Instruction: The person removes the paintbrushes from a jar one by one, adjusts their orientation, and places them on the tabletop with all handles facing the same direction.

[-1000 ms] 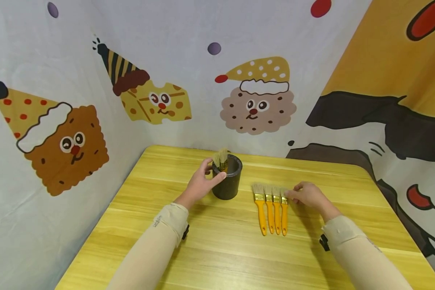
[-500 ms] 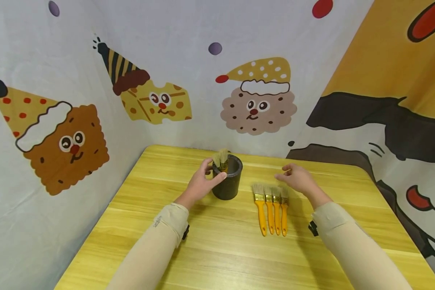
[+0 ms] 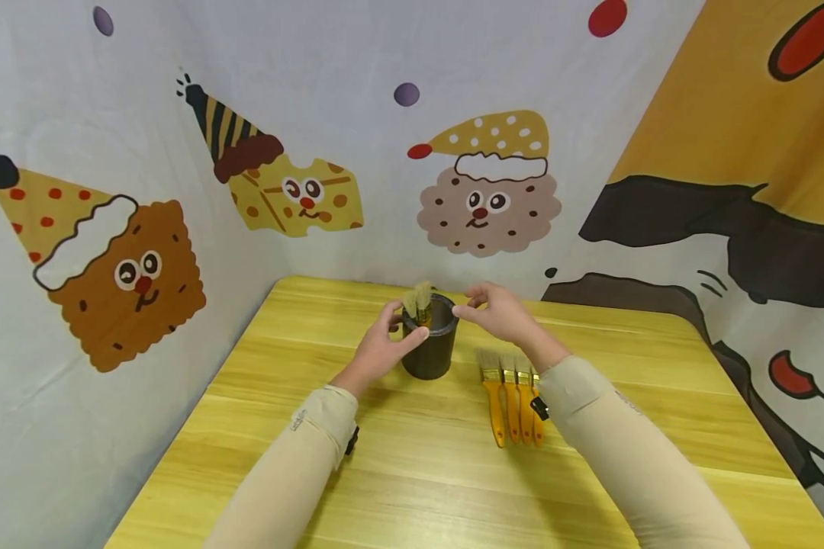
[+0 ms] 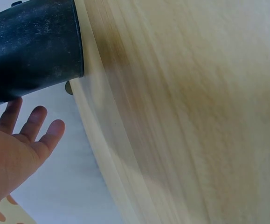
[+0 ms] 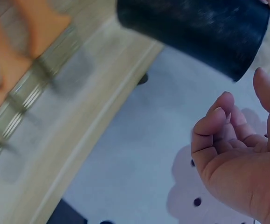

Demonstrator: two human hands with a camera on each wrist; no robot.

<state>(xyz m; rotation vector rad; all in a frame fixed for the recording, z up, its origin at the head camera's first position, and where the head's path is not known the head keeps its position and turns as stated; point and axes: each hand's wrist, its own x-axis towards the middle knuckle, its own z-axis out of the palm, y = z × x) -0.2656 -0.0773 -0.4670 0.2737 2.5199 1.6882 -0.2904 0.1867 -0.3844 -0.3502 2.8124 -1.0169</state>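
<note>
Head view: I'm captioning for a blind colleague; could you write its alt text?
A person's left hand holds a dark cup of bristle-up brushes on a wooden table, with the right hand at the cup's rim. Four orange-handled paintbrushes lie in a row right of the cup, partly hidden by the right sleeve. Cartoon faces decorate the backdrop.
</note>
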